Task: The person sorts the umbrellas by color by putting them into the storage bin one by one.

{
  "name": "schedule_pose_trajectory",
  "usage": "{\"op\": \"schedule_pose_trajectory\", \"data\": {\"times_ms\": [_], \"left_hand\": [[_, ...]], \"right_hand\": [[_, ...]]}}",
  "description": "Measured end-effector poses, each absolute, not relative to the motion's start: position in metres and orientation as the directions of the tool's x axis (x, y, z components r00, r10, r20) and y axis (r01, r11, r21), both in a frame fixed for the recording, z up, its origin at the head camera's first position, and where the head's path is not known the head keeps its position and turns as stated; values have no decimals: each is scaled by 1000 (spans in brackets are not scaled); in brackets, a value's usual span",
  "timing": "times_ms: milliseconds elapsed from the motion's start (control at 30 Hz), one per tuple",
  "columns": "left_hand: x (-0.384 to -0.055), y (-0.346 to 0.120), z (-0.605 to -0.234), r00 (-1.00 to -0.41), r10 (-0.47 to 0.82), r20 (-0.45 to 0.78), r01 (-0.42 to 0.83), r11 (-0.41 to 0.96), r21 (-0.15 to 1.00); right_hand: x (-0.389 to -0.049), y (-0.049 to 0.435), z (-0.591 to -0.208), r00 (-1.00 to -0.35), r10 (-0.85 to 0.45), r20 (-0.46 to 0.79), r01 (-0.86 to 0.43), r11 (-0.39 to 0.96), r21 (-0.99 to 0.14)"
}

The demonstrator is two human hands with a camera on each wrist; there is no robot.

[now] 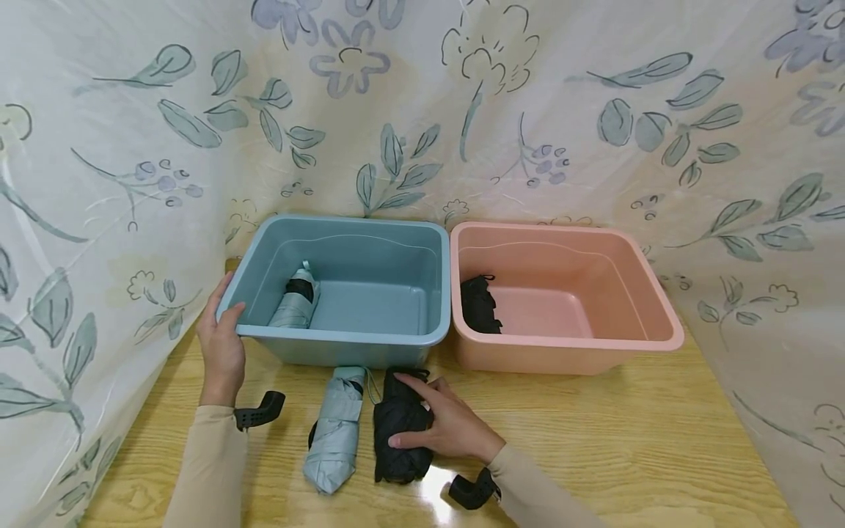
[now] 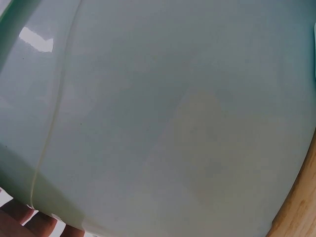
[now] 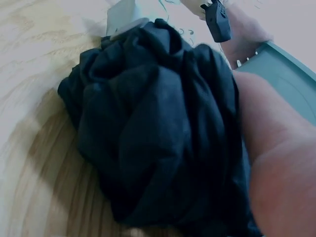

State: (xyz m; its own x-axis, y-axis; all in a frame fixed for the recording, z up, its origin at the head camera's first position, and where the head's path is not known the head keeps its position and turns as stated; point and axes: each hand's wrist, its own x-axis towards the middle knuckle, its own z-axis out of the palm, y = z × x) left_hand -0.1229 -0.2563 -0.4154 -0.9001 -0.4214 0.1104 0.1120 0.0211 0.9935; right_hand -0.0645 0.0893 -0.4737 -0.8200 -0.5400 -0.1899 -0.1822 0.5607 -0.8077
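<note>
The right hand [image 1: 452, 422] grasps a black, compact folded umbrella of gathered fabric [image 1: 398, 418], thumb on its near part and index finger extended toward its far end. This umbrella is positioned at the wood-grain table [image 1: 627, 440], in front of the light-blue rectangular plastic tub [image 1: 356, 352]; whether it bears fully on the surface cannot be determined. The left-hand grip is closed on the left near corner of the light-blue tub: the left hand [image 1: 223, 348] sets its thumb over the rim, fingers along the outer side.

A pale-blue folded fabric umbrella [image 1: 335, 433] lies on the table just left of the black umbrella. A second pale-blue folded umbrella with a black band [image 1: 293, 308] rests inside the light-blue tub, at its left side. The pink rectangular plastic tub [image 1: 568, 356] stands just beside the light-blue tub, on the right, and contains a black folded fabric bundle [image 1: 480, 304] against its left wall.
</note>
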Motion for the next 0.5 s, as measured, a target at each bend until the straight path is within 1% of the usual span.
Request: {"op": "schedule_pose_trajectory", "data": {"times_ms": [233, 500], "left_hand": [[-124, -256, -414, -900, -422, 112, 110, 29, 993], [-124, -255, -411, -901, -422, 99, 94, 35, 995]], "right_hand": [[-64, 83, -467, -811, -538, -230, -166, 588, -791], [-63, 83, -469, -804, -557, -208, -139, 516, -845]]}}
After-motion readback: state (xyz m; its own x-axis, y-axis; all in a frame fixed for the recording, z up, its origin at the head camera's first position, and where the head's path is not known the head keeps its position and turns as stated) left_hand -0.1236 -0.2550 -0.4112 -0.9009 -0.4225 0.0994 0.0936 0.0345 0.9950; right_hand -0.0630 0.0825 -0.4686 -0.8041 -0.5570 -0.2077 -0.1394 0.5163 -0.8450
